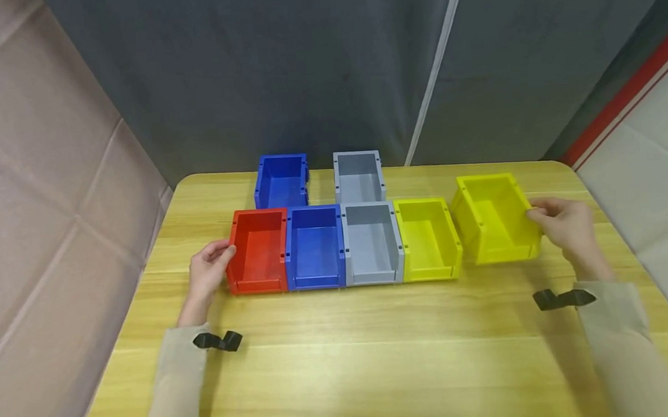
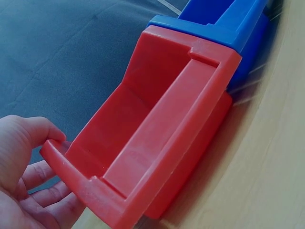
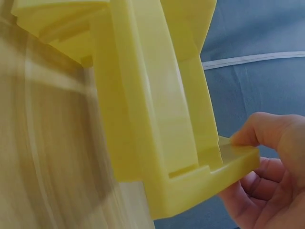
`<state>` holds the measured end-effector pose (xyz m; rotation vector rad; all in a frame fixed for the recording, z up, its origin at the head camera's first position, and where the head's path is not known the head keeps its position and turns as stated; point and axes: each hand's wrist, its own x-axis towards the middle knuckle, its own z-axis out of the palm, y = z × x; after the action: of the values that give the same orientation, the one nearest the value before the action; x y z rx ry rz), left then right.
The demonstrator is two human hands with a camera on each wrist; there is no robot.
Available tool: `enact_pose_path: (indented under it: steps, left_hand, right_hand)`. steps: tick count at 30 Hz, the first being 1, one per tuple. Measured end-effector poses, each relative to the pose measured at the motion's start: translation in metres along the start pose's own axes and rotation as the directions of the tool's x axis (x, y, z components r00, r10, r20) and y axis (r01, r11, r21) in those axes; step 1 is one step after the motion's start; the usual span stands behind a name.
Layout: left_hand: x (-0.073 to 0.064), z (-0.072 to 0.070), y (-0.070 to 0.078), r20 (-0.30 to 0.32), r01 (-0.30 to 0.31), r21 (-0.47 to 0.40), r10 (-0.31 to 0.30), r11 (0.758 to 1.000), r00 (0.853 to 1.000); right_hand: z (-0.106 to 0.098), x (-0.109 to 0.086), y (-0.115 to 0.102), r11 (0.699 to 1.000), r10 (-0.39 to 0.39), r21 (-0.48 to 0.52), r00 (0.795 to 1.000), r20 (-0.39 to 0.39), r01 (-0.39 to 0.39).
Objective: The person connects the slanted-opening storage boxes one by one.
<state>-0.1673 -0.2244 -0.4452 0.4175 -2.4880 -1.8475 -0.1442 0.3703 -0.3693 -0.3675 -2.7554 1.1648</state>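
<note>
Pinched by its right wall in the right hand: tilted bin, just right of the yellow bin. Pinched by its left wall in the left hand: red bin. For the tilted bin, probably best to level first, match front edges, then ease leftward against a steady left hold. Plain glossy yellow, open-topped, low at the front. Between: blue bin, grey bin. Behind: rear blue bin, rear grey bin. Beneath: table.
</note>
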Motion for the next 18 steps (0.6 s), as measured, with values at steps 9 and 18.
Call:
enact_pose_path:
  steps: [9, 18]
  left_hand:
    - [0.0006, 0.0002, -0.0013, 0.001, 0.003, 0.0, -0.003, 1.0, 1.0]
    - [0.0004, 0.0007, -0.0012, -0.009, -0.001, 0.0, 0.001, 1.0, 1.0]
  right_hand:
    - [0.0077, -0.0017, 0.0025, 0.999, 0.002, 0.039, 1.0, 0.003, -0.003]
    - [0.0088, -0.0007, 0.0003, 0.999, 0.005, -0.048, 1.0, 0.017, -0.005]
